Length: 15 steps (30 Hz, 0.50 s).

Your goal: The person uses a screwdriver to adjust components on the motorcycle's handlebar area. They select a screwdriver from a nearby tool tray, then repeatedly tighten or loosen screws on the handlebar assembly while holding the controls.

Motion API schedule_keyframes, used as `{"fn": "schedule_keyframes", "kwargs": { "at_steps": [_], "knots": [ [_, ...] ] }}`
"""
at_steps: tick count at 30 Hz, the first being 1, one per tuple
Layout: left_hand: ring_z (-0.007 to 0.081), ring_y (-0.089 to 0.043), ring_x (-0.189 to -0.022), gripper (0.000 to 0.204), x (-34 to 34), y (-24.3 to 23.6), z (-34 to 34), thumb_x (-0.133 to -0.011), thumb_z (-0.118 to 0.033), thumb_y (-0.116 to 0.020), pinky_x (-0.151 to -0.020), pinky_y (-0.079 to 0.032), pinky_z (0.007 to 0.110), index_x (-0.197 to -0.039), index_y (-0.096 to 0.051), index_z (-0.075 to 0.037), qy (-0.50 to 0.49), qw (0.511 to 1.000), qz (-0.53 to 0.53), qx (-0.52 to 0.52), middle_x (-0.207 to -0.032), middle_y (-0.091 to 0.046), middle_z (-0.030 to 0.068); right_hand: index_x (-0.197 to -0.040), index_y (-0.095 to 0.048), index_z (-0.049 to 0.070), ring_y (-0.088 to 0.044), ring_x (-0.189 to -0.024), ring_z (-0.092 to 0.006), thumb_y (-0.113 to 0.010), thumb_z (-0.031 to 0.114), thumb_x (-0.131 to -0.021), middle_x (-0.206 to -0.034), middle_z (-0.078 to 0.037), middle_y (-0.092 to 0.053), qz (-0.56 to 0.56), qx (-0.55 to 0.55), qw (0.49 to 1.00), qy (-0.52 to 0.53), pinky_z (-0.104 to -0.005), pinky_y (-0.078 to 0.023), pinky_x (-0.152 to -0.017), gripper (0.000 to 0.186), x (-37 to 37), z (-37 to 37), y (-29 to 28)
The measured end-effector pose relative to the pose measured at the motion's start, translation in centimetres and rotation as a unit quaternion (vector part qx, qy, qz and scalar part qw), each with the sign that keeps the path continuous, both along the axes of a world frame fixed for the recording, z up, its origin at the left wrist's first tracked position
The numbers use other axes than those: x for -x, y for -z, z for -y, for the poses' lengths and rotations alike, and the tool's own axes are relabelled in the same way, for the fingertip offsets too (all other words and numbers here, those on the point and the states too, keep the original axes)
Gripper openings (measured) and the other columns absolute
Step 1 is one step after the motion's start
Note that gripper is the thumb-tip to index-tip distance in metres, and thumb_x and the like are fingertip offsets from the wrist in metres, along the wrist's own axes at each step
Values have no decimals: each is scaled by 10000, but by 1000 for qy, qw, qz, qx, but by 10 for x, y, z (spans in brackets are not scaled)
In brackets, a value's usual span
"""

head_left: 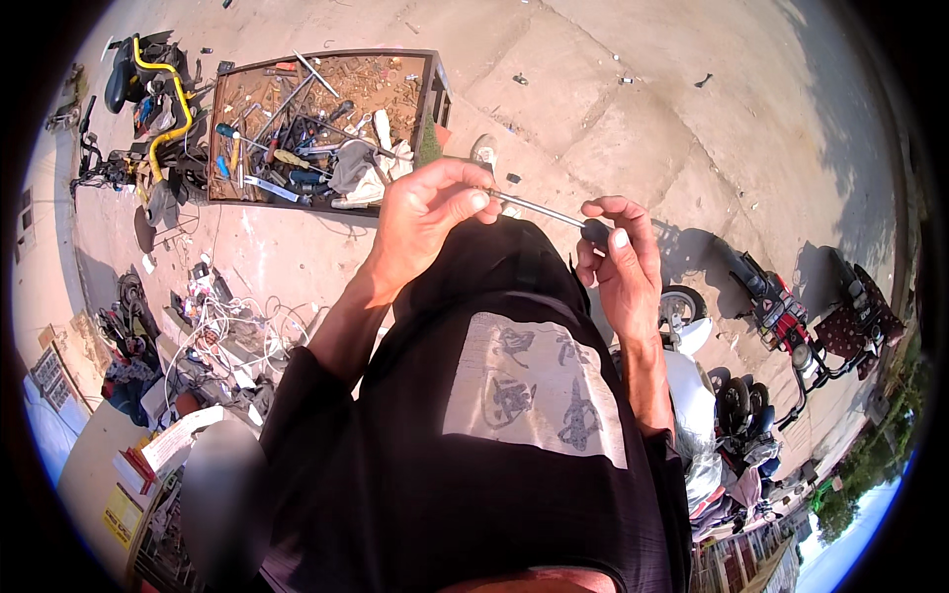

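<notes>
My left hand (440, 208) is closed on the tip end of a screwdriver (539, 211), near the middle of the view; whether a small part is also in its fingers is too small to tell. The metal shaft runs down to the right to a black handle, which my right hand (623, 259) grips with curled fingers. Both hands are over my dark-clothed lap, and one pale shoe (483, 150) shows beyond them.
A rusty metal tool box (427, 84) full of tools and rags stands ahead-left. Bike parts with a yellow tube (176, 128) lie beside it, and tangled white cables (217, 316) at lower left. Scooters (779, 326) and a white object (690, 395) are at my right.
</notes>
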State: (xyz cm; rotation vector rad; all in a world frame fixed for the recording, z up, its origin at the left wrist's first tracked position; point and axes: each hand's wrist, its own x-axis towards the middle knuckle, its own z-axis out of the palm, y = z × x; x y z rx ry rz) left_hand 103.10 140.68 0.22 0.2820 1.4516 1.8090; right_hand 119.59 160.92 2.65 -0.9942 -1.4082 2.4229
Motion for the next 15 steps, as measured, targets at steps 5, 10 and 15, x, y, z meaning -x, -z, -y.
{"fn": "schedule_keyframes", "kwargs": {
  "at_steps": [5,10,15],
  "knots": [
    [192,-719,-897,176,-54,-5,43,-1000,-22,-681,-824,-597,323,-1161,-655,45,-49,997,2,58,-1039,-718,130,-1326,-532,46,-528,-687,-88,-626,248,-1068,-897,-20,-604,43,-112,987,-108,-227,-438,-635,341,-36,17,18],
    [200,-721,-902,185,-90,-7,78,-996,-23,-687,-832,-596,326,-1163,-653,50,-90,994,14,59,-1049,-715,134,-1273,-579,35,-508,-626,-86,-653,214,-1054,-880,-20,-580,1,51,998,-44,-231,-403,-575,293,-41,53,11],
    [196,-718,-903,180,-118,-13,114,-999,-28,-686,-837,-593,326,-1158,-657,53,-124,991,26,46,-1048,-715,132,-1165,-640,30,-469,-605,-72,-604,262,-1084,-814,4,-561,25,-139,973,-183,-223,-374,-563,248,-60,74,6]
  ]
}}
